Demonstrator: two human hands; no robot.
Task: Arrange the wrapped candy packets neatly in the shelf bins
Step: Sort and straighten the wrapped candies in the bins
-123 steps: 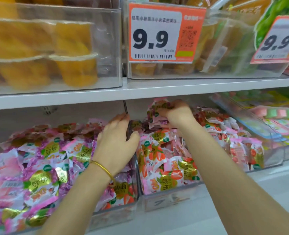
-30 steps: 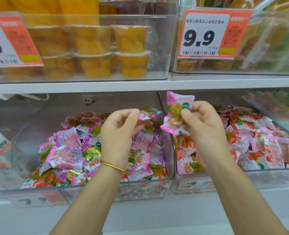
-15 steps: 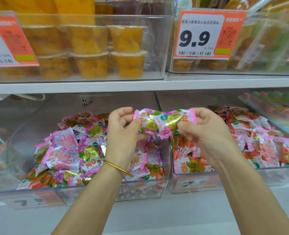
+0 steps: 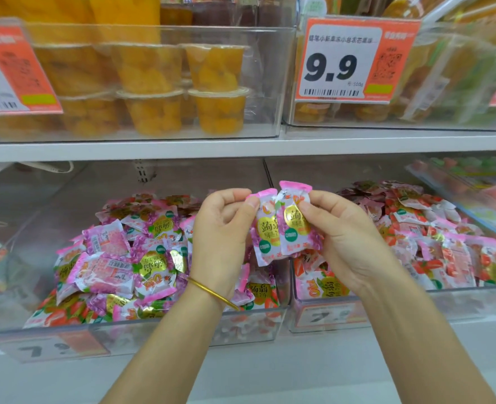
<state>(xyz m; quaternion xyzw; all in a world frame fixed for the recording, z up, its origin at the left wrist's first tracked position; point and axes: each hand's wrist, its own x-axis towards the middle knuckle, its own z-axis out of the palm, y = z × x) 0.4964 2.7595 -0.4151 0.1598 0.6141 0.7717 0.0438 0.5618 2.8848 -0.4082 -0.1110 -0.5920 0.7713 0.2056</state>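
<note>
Sorting step: left hand (image 4: 223, 243) and right hand (image 4: 348, 243) each pinched an upright purple packet (image 4: 295, 225); next move probably lays both flat in bin (image 4: 142, 326) below left hand.

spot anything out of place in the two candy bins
Yes: red strawberry packets lie along the front of the left bin, which holds mostly purple packets; they match the stock in the right bin.
</note>
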